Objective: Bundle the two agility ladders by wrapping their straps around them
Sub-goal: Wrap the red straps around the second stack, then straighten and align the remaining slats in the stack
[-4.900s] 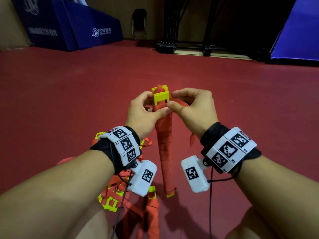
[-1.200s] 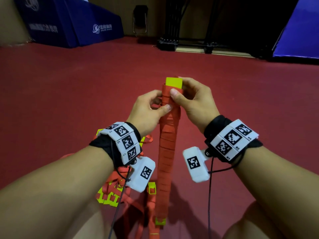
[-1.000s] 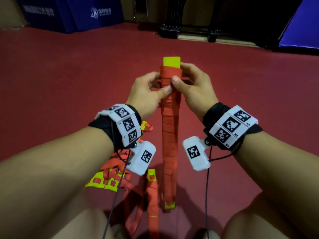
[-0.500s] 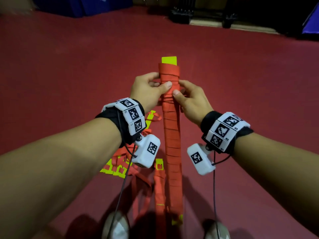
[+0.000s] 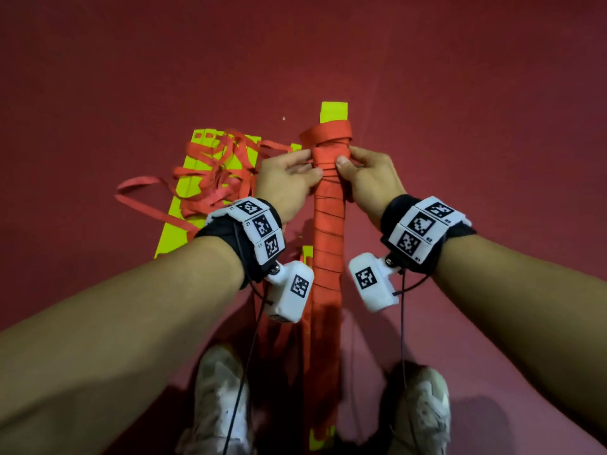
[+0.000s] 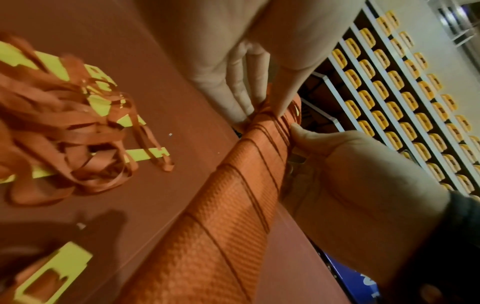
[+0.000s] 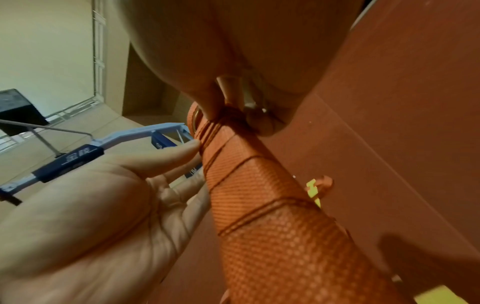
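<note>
While the head view looks straight down at a dark red floor [image 5: 460, 93], a long bundled ladder [image 5: 328, 244] wrapped in orange strap stands nearly upright between two pale shoes [image 5: 223, 405], its yellow-green rung tip [image 5: 333, 112] poking out at the far end. Just below that tip, the left hand [image 5: 285, 182] and the right hand [image 5: 371, 178] meet on the wrapped part from either side, thumbs pressed on the near face and fingers curled round behind, pinching the strap turns. To the left lies the second ladder [image 5: 210, 178], a loose stack of yellow-green rungs under a tangle of orange strap [image 5: 216, 169], lying flat on the floor and apart from the bundle. Each wrist carries a black band with white marker blocks and a white camera box. From the left wrist view, the left hand's fingers [image 6: 249, 82] reach down onto the top of the bundle [image 6: 233, 195], the other hand's thumb [image 6: 306, 135] presses its side, and the loose tangle [image 6: 64, 127] sits off to the left. From the right wrist view, the right hand [image 7: 116, 205] cups the woven strap of the bundle [image 7: 272, 226] with its fingertips touching the tight upper turns, where the left hand's fingers [image 7: 262, 121] also press.
</note>
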A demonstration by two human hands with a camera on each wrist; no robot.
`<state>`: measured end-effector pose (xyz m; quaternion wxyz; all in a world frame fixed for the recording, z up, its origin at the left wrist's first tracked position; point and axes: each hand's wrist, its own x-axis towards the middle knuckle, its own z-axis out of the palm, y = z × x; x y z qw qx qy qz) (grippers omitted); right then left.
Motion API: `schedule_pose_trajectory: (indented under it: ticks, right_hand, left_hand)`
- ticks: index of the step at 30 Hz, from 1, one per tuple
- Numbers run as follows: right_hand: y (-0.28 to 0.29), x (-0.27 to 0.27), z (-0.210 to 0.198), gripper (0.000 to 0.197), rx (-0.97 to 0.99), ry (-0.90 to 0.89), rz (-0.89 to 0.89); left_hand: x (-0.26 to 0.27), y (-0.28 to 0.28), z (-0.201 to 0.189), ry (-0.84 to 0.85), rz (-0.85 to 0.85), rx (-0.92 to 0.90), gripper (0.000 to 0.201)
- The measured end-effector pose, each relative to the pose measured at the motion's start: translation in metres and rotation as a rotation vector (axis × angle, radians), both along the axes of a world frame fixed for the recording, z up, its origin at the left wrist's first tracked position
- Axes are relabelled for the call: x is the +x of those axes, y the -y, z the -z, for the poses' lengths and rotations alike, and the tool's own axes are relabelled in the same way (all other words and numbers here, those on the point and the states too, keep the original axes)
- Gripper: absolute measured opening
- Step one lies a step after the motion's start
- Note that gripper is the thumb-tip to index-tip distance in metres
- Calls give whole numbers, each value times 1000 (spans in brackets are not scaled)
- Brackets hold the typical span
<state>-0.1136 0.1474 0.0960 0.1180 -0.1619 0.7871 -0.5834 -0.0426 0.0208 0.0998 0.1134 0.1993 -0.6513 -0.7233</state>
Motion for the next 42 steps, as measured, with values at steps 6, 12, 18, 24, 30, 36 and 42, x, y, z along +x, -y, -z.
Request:
schedule_pose_trajectory:
  ticks: [6, 12, 18, 24, 30, 36, 42]
  right_hand:
    - [6, 6, 57, 18, 8, 187, 4]
    - [10, 5, 113, 20, 81, 306, 9]
    - [9, 11, 145, 17, 37, 464, 14]
    - [9, 13, 172, 19, 85, 534, -12]
    - [11, 3, 196, 17, 238, 530, 29]
    - [9, -1, 210, 14, 372, 449, -52]
    - [10, -4, 218, 19, 522, 358, -87]
  left_hand:
    - [1, 13, 63, 199, -20, 2, 20]
    - [2, 14, 117, 325, -55, 60, 43]
    - [1, 10, 151, 400, -30, 9, 56]
    - [-1, 7, 170, 403, 45, 118, 44]
    - [-11, 12, 209, 496, 59, 59, 32]
    - [-20, 7, 212, 571, 114, -68, 29]
    - [-16, 7, 224, 592, 149, -94, 37]
